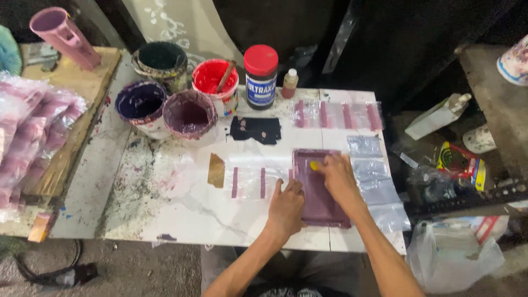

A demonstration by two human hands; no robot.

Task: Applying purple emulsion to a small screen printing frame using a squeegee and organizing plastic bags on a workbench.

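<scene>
A purple-stained printing frame (319, 198) lies on the white table (181, 214). My left hand (286, 206) presses flat on the frame's left edge. At the frame's upper part, my right hand (338, 176) grips a small yellow-tipped scraper (314, 165). Clear plastic bags with purple stripes (250, 182) lie just left of the frame. More striped bags (336, 115) are lined along the table's far edge. Plain clear bags (377, 184) run down the right side.
Several paint buckets stand at the back left: dark purple (140, 104), mauve (190, 113), red with a stick (214, 80), black (162, 60). A red-lidded jar (260, 77), a small bottle (289, 83), a black rag (256, 130) and a pile of bagged items (30, 137) are around.
</scene>
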